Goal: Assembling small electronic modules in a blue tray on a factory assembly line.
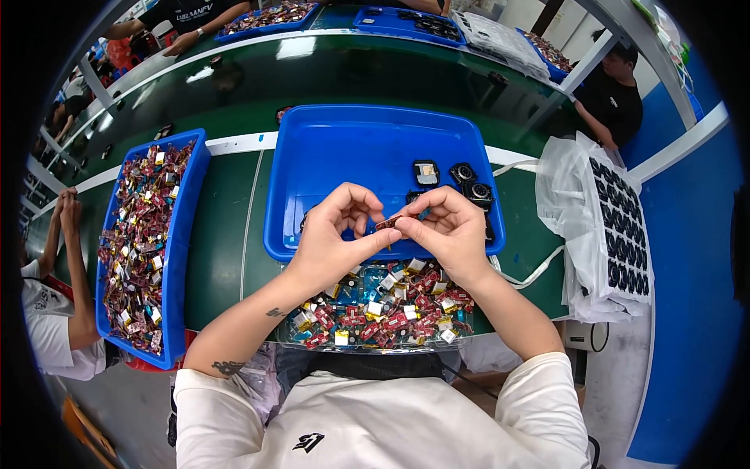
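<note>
Between the fingertips of my two hands is a small red circuit board [388,223], held over the near edge of a blue tray [375,112]. My left hand [341,225] pinches it from the left, my right hand [449,232] from the right. A bit of blue shows by my right fingers. Inside the tray, at its right side, lie several black watch-like cases [426,173], some partly hidden behind my right hand. Below my hands a clear tray [285,341] holds a heap of red circuit boards [394,318] with white and yellow battery-like parts.
On the left stands a long blue tray [201,168] heaped with similar red boards. White trays of black parts [621,227], wrapped in plastic, sit at the right. A green conveyor belt [351,74] with loose parts runs beyond. Co-workers sit left and across.
</note>
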A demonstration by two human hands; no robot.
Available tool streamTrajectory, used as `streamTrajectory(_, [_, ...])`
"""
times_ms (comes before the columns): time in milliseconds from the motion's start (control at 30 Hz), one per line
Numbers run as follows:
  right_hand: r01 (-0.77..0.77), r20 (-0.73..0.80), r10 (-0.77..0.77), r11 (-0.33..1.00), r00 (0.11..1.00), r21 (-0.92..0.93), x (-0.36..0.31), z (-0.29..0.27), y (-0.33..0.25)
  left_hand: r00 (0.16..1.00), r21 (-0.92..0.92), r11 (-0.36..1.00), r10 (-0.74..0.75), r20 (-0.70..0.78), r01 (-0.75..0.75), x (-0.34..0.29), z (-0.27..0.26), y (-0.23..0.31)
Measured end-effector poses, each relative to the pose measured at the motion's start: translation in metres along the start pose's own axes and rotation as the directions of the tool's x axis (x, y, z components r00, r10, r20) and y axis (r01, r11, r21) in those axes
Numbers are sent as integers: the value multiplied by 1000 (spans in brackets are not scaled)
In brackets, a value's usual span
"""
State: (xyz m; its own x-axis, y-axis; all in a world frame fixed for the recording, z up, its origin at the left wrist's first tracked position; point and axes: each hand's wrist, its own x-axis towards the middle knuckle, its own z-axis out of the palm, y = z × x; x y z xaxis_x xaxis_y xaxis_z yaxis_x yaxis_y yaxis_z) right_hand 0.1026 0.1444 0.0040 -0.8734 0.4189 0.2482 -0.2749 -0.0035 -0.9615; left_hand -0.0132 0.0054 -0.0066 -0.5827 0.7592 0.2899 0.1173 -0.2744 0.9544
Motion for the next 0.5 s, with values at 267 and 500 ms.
streamTrajectory(267, [49,6,-49,974,999,-220,-3,-2,3,994,50,999,5,106,-10,-2,-3,-4])
streamTrajectory(500, [127,39,-123,978,992,-166,0,1,-3,991,-86,992,-82,107,91,0,-6,2])
